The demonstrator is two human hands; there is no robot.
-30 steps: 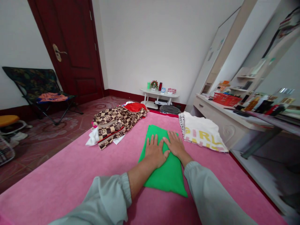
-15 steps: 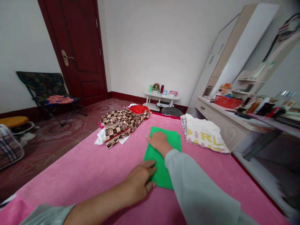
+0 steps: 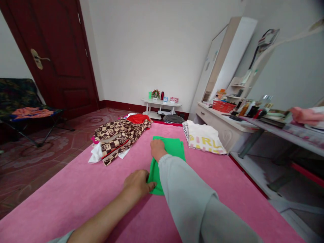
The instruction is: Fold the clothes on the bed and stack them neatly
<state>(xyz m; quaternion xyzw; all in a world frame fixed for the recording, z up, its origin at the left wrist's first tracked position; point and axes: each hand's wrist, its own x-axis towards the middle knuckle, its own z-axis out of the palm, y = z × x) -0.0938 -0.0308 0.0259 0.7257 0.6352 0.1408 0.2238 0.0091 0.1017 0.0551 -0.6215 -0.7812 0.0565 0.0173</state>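
A folded green cloth (image 3: 173, 147), perhaps a garment, lies flat on the pink bed cover (image 3: 101, 199) in front of me. My left hand (image 3: 138, 184) grips its near left edge, thumb on top and the fingers mostly hidden. At the far left corner, my right hand (image 3: 157, 149) is closed on the edge, my forearm crossing over the cloth. To the left is a loose heap with brown checked clothing (image 3: 121, 136) and a red piece (image 3: 138, 118). On the right rests a folded white shirt (image 3: 205, 136) with yellow and pink letters.
A dressing table (image 3: 199, 109) with a red basket (image 3: 223, 106) and several bottles stands along the right side. Beyond the bed are a low white stand (image 3: 162, 101) and a round dark object (image 3: 173, 118). A camouflage folding chair (image 3: 19, 98) holds clothing at left.
My view has turned to the right. My right hand has gone from lying over the cloth's upper part to its far left corner. My left hand now grips the near left edge.
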